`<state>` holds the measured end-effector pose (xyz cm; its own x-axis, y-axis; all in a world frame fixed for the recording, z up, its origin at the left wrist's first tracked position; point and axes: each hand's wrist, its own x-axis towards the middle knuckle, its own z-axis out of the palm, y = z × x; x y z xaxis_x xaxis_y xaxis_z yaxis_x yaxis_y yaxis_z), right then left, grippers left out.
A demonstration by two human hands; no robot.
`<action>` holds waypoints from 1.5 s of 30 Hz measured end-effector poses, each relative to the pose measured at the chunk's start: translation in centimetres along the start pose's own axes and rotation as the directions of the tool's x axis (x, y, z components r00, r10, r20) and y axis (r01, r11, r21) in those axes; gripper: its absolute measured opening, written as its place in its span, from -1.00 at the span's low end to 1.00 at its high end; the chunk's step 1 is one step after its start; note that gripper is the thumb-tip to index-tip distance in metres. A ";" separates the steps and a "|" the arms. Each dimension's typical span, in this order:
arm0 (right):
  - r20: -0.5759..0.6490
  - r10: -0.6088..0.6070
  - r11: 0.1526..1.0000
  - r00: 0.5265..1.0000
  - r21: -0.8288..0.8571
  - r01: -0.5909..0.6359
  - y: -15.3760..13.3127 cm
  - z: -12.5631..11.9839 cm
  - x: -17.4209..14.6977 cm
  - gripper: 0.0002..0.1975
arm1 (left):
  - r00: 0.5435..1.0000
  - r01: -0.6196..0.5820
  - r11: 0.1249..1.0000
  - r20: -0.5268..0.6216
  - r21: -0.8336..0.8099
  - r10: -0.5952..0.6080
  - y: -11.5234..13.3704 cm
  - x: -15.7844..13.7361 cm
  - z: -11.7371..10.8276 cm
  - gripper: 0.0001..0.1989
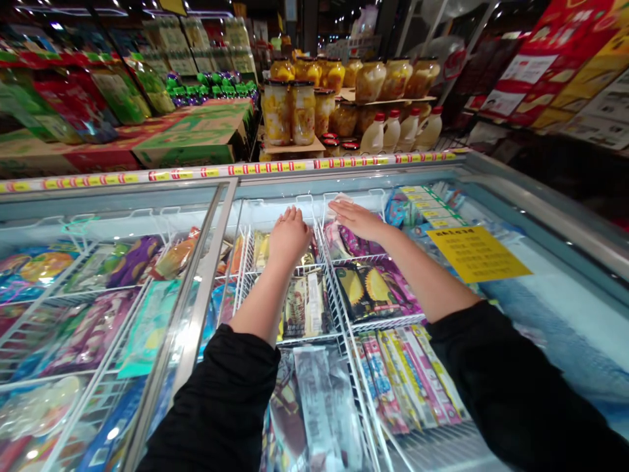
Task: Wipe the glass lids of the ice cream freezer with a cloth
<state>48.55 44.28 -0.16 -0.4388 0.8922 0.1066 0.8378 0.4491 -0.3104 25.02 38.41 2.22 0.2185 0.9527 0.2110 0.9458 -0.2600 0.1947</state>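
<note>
My left hand is over the far end of a white wire basket in the chest freezer. Its fingers curl away from me, and whatever lies under them is hidden. Wrapped ice creams in dark and cream packaging lie below the wrist. To the right, my right hand reaches over the neighbouring basket with its fingers stretched out to the left. Pink and purple ice cream packets sit beneath it. Something pale shows behind the fingertips; I cannot tell whether they touch it.
A metal frame edge of the sliding glass lid runs along the left. A yellow notice is on the right side. Thin colourful ice packets and grey wrapped packets fill nearer baskets. Jars stand beyond the freezer's rear rim.
</note>
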 end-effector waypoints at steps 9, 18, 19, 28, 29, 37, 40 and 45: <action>0.000 -0.025 1.000 1.000 0.005 0.025 -2.6 0.6 -1.6 -0.41 | 1.000 0.000 1.000 0.003 -0.017 0.000 0.0 0.0 -0.1 -0.47; -0.040 0.098 0.995 0.994 -0.019 -0.098 -2.6 0.2 -3.8 -0.40 | 1.000 -0.004 1.000 0.016 -0.018 0.005 -0.1 0.1 -0.1 -0.46; -0.047 0.116 0.993 0.992 -0.027 -0.117 -2.8 0.3 -3.1 -0.40 | 1.000 -0.006 1.000 0.013 -0.018 0.006 -0.1 0.2 0.0 -0.46; 0.019 -0.032 0.999 0.999 0.042 0.031 -4.3 0.2 -7.4 -0.44 | 1.000 -0.011 1.000 0.012 -0.019 0.011 -0.4 0.3 0.2 -0.47; 0.023 -0.039 0.998 0.999 0.053 0.038 -4.0 -0.1 -8.1 -0.44 | 1.000 -0.012 1.000 0.012 -0.020 0.012 -0.4 0.3 0.2 -0.47; -0.007 0.073 0.997 0.997 0.010 -0.072 -3.4 0.1 -5.9 -0.41 | 1.000 -0.007 1.000 -0.010 -0.014 0.007 -0.4 0.2 0.3 -0.48; 0.027 0.043 0.999 0.999 0.007 -0.043 -4.5 0.3 -7.0 -0.41 | 1.000 -0.011 1.000 -0.025 -0.012 0.010 -0.5 0.2 0.4 -0.48; 0.058 0.002 1.000 0.998 0.029 -0.004 -5.1 -0.2 -11.1 -0.41 | 0.999 -0.017 1.000 -0.032 -0.009 0.017 -0.7 0.2 0.6 -0.49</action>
<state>49.23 32.11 0.47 -0.4550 0.8890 0.0509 0.8299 0.4440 -0.3379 24.56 38.84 1.58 0.2266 0.9428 0.2443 0.9397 -0.2777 0.1999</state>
